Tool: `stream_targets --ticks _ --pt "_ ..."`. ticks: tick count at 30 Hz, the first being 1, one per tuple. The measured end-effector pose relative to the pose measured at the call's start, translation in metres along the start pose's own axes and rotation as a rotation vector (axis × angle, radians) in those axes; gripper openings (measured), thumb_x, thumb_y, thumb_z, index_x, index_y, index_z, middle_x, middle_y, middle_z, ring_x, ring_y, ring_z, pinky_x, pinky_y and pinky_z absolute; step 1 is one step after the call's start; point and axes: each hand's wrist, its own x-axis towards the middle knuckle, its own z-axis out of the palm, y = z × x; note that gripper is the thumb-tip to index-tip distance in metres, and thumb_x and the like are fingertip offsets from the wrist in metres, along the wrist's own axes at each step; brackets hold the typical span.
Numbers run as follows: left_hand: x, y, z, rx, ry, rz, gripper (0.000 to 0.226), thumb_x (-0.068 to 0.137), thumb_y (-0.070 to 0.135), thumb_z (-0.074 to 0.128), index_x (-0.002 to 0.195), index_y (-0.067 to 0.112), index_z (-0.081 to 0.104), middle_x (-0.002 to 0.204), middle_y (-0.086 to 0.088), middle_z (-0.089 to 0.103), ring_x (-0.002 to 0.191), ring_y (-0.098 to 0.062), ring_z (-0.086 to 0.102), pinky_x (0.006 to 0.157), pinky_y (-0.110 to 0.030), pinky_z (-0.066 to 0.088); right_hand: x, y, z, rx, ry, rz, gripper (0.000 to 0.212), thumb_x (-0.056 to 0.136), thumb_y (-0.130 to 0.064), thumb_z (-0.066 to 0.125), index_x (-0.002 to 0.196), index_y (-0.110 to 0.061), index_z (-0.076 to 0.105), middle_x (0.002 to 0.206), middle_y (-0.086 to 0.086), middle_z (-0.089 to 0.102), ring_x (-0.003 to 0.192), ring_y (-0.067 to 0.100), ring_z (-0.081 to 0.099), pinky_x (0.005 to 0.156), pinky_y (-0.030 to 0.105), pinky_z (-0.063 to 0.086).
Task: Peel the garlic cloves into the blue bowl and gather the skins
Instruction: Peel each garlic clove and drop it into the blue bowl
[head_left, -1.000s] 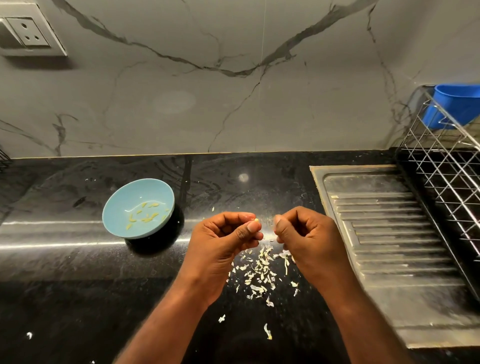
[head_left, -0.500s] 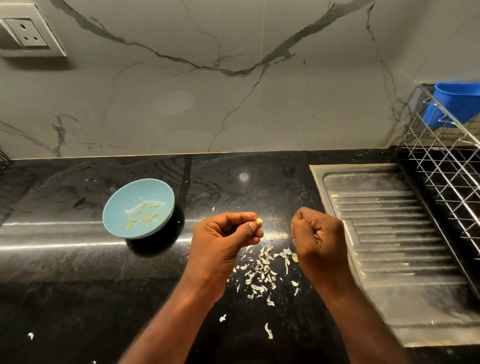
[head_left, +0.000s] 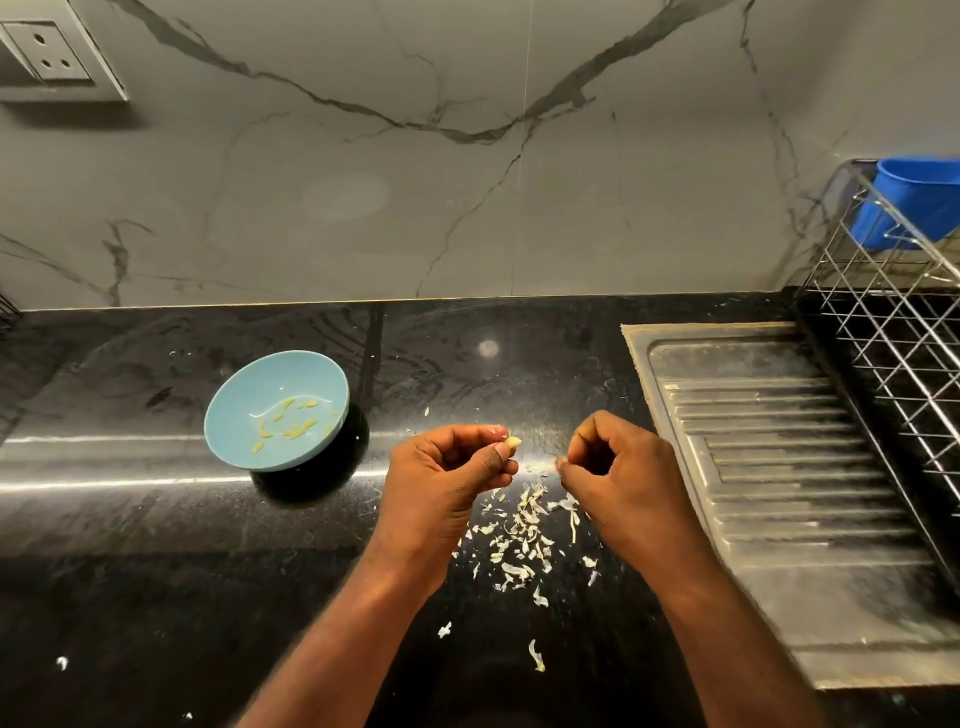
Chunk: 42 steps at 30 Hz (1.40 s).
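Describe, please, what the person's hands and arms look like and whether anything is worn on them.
Both the left hand and the right hand are bare: no gloves, rings, watch or bracelet show. The left forearm and right forearm are bare too, with no sleeve in view.

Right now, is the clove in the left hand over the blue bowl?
No, the left hand pinches the clove well to the right of the blue bowl, over the counter by the skins.

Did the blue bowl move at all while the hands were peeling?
No. The blue bowl sits in the same spot as before, just as far left of the steel drainboard.
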Motion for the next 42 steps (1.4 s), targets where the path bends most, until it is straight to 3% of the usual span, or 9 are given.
stream_targets --ticks 3,8,13,17,23,27,34,39,42 --pt "0.001 -0.005 -0.001 0.032 -0.003 -0.009 0.015 0.078 0.002 0.075 0.093 0.0 0.073 0.083 -0.016 0.074 0.074 -0.02 0.07 0.068 -0.023 0.057 -0.001 0.0 -0.001 0.004 -0.143 0.053 0.034 0.083 -0.012 0.077 0.106 -0.036 0.07 0.104 -0.012 0.069 0.094 0.0 0.063 0.082 0.023 0.056" --pt "0.002 -0.009 -0.003 0.065 -0.016 -0.027 0.014 0.081 0.001 0.074 0.095 0.0 0.073 0.085 -0.016 0.075 0.076 -0.02 0.071 0.069 -0.024 0.057 0.002 -0.002 -0.004 0.095 0.128 0.038 0.024 0.078 -0.013 0.081 0.07 -0.022 0.06 0.062 -0.006 0.061 0.055 0.008 0.054 0.057 0.032 0.05" --pt "0.003 -0.011 -0.003 0.067 -0.018 -0.022 0.013 0.08 0.001 0.074 0.094 0.001 0.073 0.086 -0.016 0.075 0.076 -0.021 0.071 0.07 -0.025 0.058 0.001 0.002 -0.001 0.139 -0.113 0.11 0.028 0.085 -0.012 0.076 0.096 -0.038 0.071 0.105 -0.011 0.072 0.086 0.004 0.067 0.077 0.029 0.059" --pt "0.001 -0.013 -0.001 0.111 -0.03 0.006 0.012 0.083 -0.003 0.071 0.093 0.003 0.073 0.085 -0.014 0.075 0.075 -0.022 0.072 0.07 -0.025 0.058 0.001 -0.005 -0.009 0.302 0.032 0.077 0.005 0.09 -0.02 0.071 0.087 -0.024 0.074 0.073 -0.001 0.073 0.069 0.009 0.07 0.07 0.031 0.061" --pt "-0.001 -0.011 0.002 0.163 -0.059 0.084 0.021 0.082 0.0 0.073 0.101 0.008 0.071 0.086 -0.009 0.076 0.08 -0.02 0.074 0.071 -0.022 0.056 -0.005 -0.017 -0.006 0.321 -0.215 0.028 0.019 0.082 -0.018 0.079 0.093 -0.031 0.072 0.085 -0.009 0.075 0.08 0.007 0.072 0.077 0.031 0.061" --pt "-0.003 -0.011 0.003 0.202 -0.052 0.133 0.024 0.083 0.003 0.074 0.105 0.011 0.069 0.087 -0.007 0.076 0.082 -0.02 0.074 0.073 -0.024 0.057 -0.008 -0.019 -0.001 0.413 -0.162 -0.003 0.012 0.083 -0.013 0.077 0.092 -0.02 0.076 0.083 -0.006 0.077 0.079 0.009 0.074 0.075 0.03 0.061" --pt "-0.004 -0.004 0.002 0.34 -0.095 0.224 0.012 0.087 0.017 0.069 0.095 0.011 0.075 0.082 -0.001 0.076 0.076 -0.017 0.073 0.07 -0.024 0.057 -0.013 -0.028 -0.002 0.534 -0.087 0.001 0.019 0.074 -0.03 0.076 0.089 -0.019 0.076 0.08 -0.004 0.076 0.074 0.015 0.074 0.069 0.027 0.06" --pt "-0.004 0.006 -0.004 0.207 -0.23 0.129 0.024 0.08 0.022 0.071 0.097 0.004 0.074 0.086 -0.011 0.075 0.08 -0.023 0.071 0.074 -0.026 0.057 -0.013 -0.029 -0.007 0.578 -0.108 -0.013 0.014 0.075 -0.016 0.08 0.088 -0.015 0.077 0.078 0.0 0.076 0.071 0.017 0.073 0.067 0.027 0.06" --pt "-0.003 0.006 -0.006 0.27 -0.221 0.185 0.025 0.079 0.024 0.071 0.095 0.005 0.074 0.083 -0.01 0.074 0.073 -0.019 0.069 0.07 -0.025 0.057 -0.014 -0.03 -0.008 0.586 -0.115 -0.003 0.017 0.072 -0.02 0.08 0.088 -0.015 0.077 0.079 0.002 0.076 0.072 0.02 0.073 0.069 0.03 0.061"
